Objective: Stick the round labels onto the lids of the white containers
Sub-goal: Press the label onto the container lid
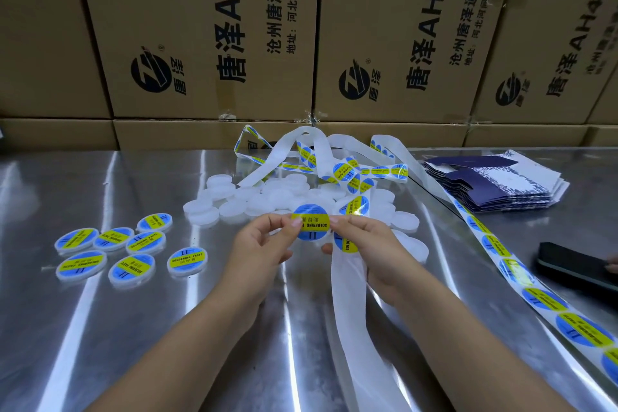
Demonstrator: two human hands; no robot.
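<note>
I am holding one round label (310,222) up between both hands, above the table (100,344) and just in front of the heap of plain white containers (254,197). My left hand (264,244) is pinching its left edge and my right hand (364,241) its right edge, fingers (294,222) curled in narrow on either side. The label's yellow band is running straight across from one pinch to the other, face towards me. I cannot tell whether a lid is already sitting behind it or whether it is only the sticker.

The backing strip (347,294) is trailing down under my right palm, with the next label (347,242) showing just below that hand's fingers. That hand looks the busier of the two.

What I am judging the next move on: the unlabelled lids are lying just beyond the label, away from me, the closest ones off my right fingertips. The finished containers (133,244) are resting well apart to the left, on my left hand's side, so that hand seems better placed for setting one down there.
</note>
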